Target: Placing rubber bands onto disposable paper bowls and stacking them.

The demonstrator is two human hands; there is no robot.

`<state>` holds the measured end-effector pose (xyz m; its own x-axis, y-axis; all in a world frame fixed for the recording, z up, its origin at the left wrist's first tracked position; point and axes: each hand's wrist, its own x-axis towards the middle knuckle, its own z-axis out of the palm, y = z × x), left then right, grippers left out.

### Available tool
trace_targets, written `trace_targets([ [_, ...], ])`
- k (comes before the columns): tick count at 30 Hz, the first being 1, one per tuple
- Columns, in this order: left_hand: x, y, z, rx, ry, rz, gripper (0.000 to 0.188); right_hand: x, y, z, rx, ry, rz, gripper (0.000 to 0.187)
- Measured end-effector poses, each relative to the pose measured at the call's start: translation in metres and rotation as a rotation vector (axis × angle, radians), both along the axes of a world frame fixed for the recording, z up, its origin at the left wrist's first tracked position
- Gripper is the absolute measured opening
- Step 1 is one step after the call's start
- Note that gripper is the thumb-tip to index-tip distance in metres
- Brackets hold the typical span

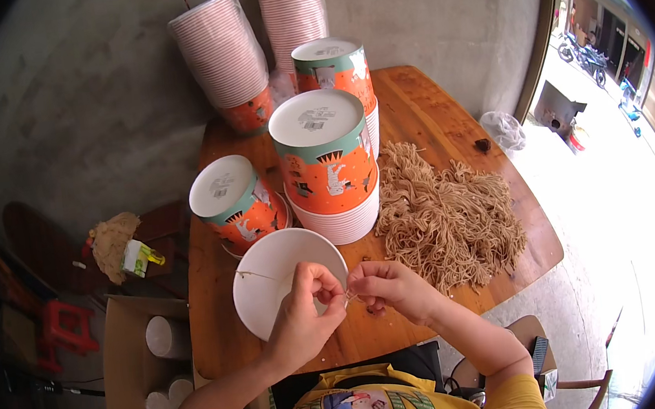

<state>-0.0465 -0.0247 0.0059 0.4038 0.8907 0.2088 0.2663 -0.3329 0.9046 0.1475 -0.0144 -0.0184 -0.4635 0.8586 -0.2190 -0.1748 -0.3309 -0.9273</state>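
Observation:
My left hand (306, 309) and my right hand (392, 286) meet over the right rim of an open white paper bucket (254, 306). Both pinch a thin cord between thumb and fingertips. One loose tan end of the cord (249, 273) sticks out leftward across the bucket's mouth. The part between my fingertips is small and partly hidden. Right of the hands lies a big heap of tan cords (455, 224). Just behind the bucket stands a stack of upside-down orange and green printed buckets (331, 165).
Another printed bucket (229, 202) leans at the table's left, and more buckets (333, 58) stand behind. Tall wrapped stacks (222, 53) rest by the wall. A cardboard box (129, 358) with white cylinders sits left of the wooden table (499, 180). A red stool (68, 332) is further left.

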Motion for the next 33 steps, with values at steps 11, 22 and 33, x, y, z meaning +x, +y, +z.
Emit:
trace_targets([
  [11, -0.004, 0.006, -0.007, -0.122, -0.097, -0.004, 0.029, -0.006, -0.013, 0.003, 0.508, -0.181, -0.147, 0.010],
  [22, -0.004, 0.007, -0.010, -0.184, -0.124, -0.010, 0.029, -0.008, -0.011, -0.008, 0.300, -0.001, -0.258, 0.013],
  [33, -0.002, 0.005, -0.007, -0.134, -0.102, -0.120, 0.028, -0.006, -0.012, -0.008, 0.678, -0.302, -0.214, 0.011],
])
